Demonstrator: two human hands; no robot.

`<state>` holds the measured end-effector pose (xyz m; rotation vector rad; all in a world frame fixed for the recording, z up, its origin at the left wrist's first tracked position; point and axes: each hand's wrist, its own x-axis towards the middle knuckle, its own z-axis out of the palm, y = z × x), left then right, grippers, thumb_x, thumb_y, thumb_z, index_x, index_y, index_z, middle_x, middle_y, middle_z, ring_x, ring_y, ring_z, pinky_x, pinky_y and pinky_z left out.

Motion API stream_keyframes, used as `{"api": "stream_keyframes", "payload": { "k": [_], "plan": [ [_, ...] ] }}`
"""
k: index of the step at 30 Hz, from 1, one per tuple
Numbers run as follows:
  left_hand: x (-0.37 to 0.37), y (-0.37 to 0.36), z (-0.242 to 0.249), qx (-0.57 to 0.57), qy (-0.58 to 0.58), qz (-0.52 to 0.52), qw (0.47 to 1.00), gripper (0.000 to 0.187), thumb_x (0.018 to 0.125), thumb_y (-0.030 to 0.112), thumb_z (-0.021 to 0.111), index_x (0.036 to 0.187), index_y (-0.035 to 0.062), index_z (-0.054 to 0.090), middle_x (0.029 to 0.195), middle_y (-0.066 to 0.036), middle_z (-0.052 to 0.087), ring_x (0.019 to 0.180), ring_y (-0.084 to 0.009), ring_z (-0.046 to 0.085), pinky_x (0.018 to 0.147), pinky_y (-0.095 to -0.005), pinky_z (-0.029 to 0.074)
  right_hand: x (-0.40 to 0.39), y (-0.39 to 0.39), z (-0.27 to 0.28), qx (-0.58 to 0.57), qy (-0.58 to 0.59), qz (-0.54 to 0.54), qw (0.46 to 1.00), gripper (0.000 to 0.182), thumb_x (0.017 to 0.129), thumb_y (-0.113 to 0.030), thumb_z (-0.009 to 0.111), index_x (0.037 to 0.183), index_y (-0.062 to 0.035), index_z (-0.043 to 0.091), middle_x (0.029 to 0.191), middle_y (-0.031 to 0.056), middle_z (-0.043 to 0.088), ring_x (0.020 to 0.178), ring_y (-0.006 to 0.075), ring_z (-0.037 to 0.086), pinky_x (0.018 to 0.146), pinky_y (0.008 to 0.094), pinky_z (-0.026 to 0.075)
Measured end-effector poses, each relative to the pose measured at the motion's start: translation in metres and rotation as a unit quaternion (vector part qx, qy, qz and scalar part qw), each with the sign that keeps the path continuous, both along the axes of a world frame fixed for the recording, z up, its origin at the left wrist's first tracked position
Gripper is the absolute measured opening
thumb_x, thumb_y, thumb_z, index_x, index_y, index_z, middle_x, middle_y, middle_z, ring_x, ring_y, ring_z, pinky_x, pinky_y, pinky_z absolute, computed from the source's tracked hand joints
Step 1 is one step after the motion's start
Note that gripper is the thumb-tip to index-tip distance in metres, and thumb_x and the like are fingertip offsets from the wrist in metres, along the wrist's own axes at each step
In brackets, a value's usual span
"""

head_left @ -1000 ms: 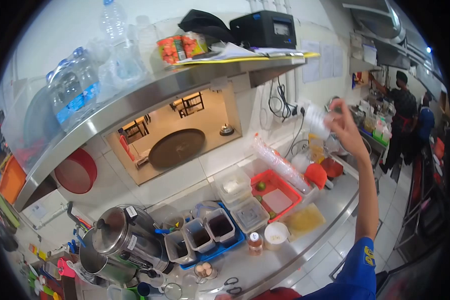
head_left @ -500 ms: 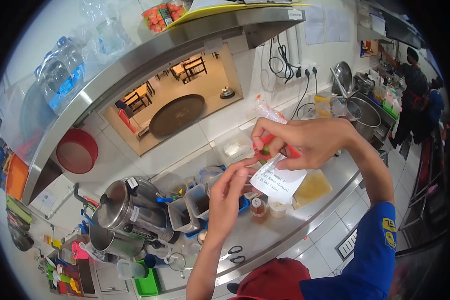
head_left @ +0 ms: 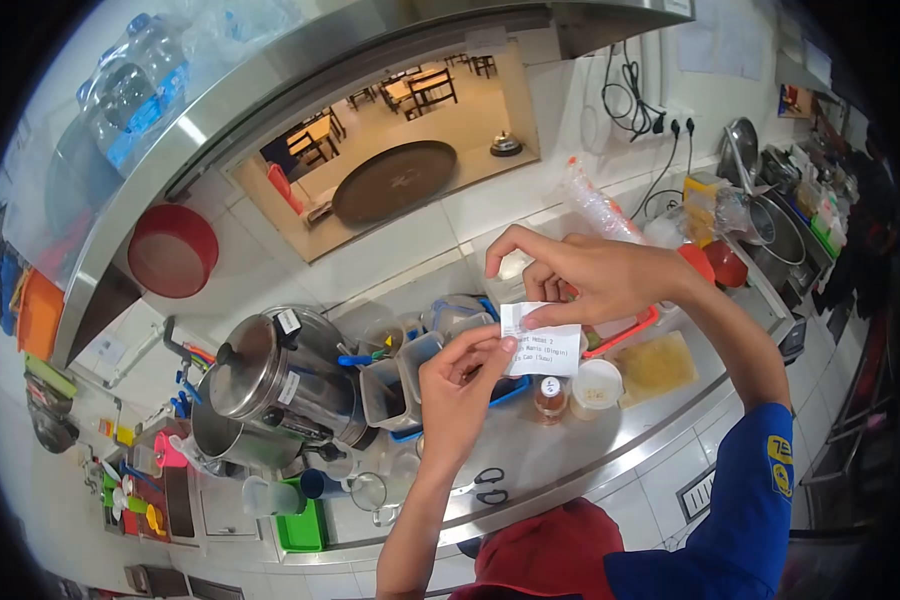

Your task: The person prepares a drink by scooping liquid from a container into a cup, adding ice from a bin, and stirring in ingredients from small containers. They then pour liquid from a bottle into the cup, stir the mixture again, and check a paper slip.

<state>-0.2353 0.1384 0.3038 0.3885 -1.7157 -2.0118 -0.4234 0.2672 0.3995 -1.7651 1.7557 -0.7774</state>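
Observation:
A small white printed slip (head_left: pixel 555 350) is stretched between my hands above the steel counter. My left hand (head_left: pixel 455 400) pinches its left edge between thumb and index finger. From above, my right hand (head_left: pixel 615 280) has its thumb pressed on the slip's upper part, index finger raised and bent; its other fingers are partly hidden. Below the slip stand a small jar of brownish contents (head_left: pixel 549 405) and a white-lidded tub (head_left: pixel 597 397). Partly behind my right hand lies a red tray (head_left: pixel 625 338). Beside it sits a flat, yellowish rectangular item (head_left: pixel 658 368).
Left on the counter are a steel urn (head_left: pixel 270 375), grey bins (head_left: pixel 385 398), a glass mug (head_left: pixel 368 490), a green tray (head_left: pixel 301 525) and scissors (head_left: pixel 490 487). A round brown tray (head_left: pixel 395 185) and bell (head_left: pixel 506 145) sit in the window opening. A steel shelf (head_left: pixel 300 95) overhangs.
The slip has turned more level, and my left fingers now pinch its left edge. My right hand has shifted slightly relative to it. The whole view has swung, showing the red tray more clearly.

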Motion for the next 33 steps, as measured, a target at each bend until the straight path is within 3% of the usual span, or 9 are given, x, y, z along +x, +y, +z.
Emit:
{"api": "stream_keyframes", "payload": {
  "k": [5,7,10,13,18,27,29,31,33],
  "plan": [
    [0.002,-0.023,-0.014,0.000,0.063,0.171,0.983,0.025,0.097,0.009,0.071,0.118,-0.0028,0.068,0.101,-0.007,0.072,0.093,-0.0090,0.066,0.082,-0.0248,0.053,0.008,-0.034,-0.059,-0.107,-0.100,-0.095,0.985,0.043,0.098,-0.025,0.070,0.131,-0.0112,0.047,0.075,0.0029,0.062,0.073,0.0111,0.060,0.065,0.0309,0.049],
    [0.000,-0.031,-0.017,0.003,0.079,0.195,0.978,0.024,0.097,0.008,0.070,0.118,-0.0033,0.067,0.101,-0.006,0.071,0.092,-0.0095,0.066,0.081,-0.0252,0.054,0.003,-0.058,-0.096,-0.094,-0.286,-0.101,0.948,0.038,0.098,-0.029,0.070,0.127,-0.0091,0.054,0.075,0.0004,0.062,0.072,0.0079,0.059,0.064,0.0281,0.048],
    [-0.004,-0.040,-0.015,0.018,0.089,0.206,0.974,0.042,0.101,0.012,0.065,0.140,0.0017,0.055,0.117,-0.010,0.066,0.101,-0.0134,0.063,0.084,-0.0268,0.051,-0.011,-0.099,-0.120,-0.115,-0.366,-0.132,0.914,0.033,0.102,-0.029,0.065,0.124,-0.0050,0.061,0.077,-0.0002,0.063,0.069,0.0070,0.060,0.062,0.0250,0.048],
    [0.010,-0.047,-0.024,-0.063,0.023,0.195,0.978,0.051,0.102,0.013,0.060,0.150,0.0056,0.044,0.129,-0.014,0.061,0.110,-0.0216,0.064,0.092,-0.0345,0.055,-0.067,-0.172,-0.132,-0.266,-0.254,-0.224,0.902,0.034,0.106,-0.031,0.055,0.126,-0.0038,0.056,0.080,0.0014,0.064,0.066,0.0083,0.061,0.055,0.0261,0.049],
    [0.072,-0.032,-0.104,-0.076,-0.071,0.072,0.992,0.047,0.102,0.011,0.061,0.147,0.0054,0.048,0.122,-0.010,0.063,0.106,-0.0173,0.064,0.089,-0.0314,0.053,-0.193,-0.277,-0.044,-0.443,-0.004,-0.325,0.835,0.038,0.104,-0.037,0.056,0.126,-0.0063,0.058,0.080,0.0109,0.072,0.063,0.0203,0.070,0.060,0.0360,0.053],
    [0.249,0.075,-0.252,0.145,-0.257,0.250,0.922,0.031,0.105,0.019,0.050,0.131,0.0049,0.060,0.111,-0.010,0.067,0.100,-0.0231,0.067,0.084,-0.0355,0.056,-0.301,-0.345,-0.021,-0.486,-0.034,-0.373,0.790,0.046,0.100,-0.041,0.063,0.128,-0.0045,0.058,0.096,0.0072,0.068,0.071,0.0125,0.069,0.055,0.0280,0.056],
    [0.307,0.094,-0.311,0.142,-0.318,0.235,0.907,0.037,0.106,0.024,0.047,0.136,0.0054,0.058,0.119,-0.012,0.068,0.102,-0.0242,0.068,0.084,-0.0356,0.056,-0.277,-0.331,-0.016,-0.492,-0.165,-0.357,0.777,0.046,0.100,-0.039,0.064,0.129,-0.0043,0.058,0.094,0.0070,0.069,0.069,0.0125,0.069,0.055,0.0276,0.056],
    [0.317,0.101,-0.286,0.165,-0.336,0.233,0.897,0.043,0.107,0.032,0.048,0.141,0.0063,0.055,0.125,-0.013,0.067,0.116,-0.0252,0.064,0.092,-0.0410,0.054,-0.274,-0.332,-0.009,-0.487,-0.147,-0.357,0.783,0.037,0.099,-0.034,0.064,0.120,-0.0033,0.060,0.094,0.0091,0.071,0.063,0.0160,0.071,0.048,0.0310,0.054],
    [0.302,0.095,-0.252,0.261,-0.319,0.340,0.845,0.029,0.105,0.022,0.057,0.126,0.0037,0.063,0.108,-0.007,0.070,0.097,-0.0157,0.067,0.082,-0.0285,0.052,-0.286,-0.344,-0.006,-0.487,-0.201,-0.366,0.767,0.041,0.096,-0.036,0.068,0.123,-0.0057,0.058,0.089,0.0082,0.070,0.068,0.0148,0.070,0.054,0.0295,0.056]
  ]
}}
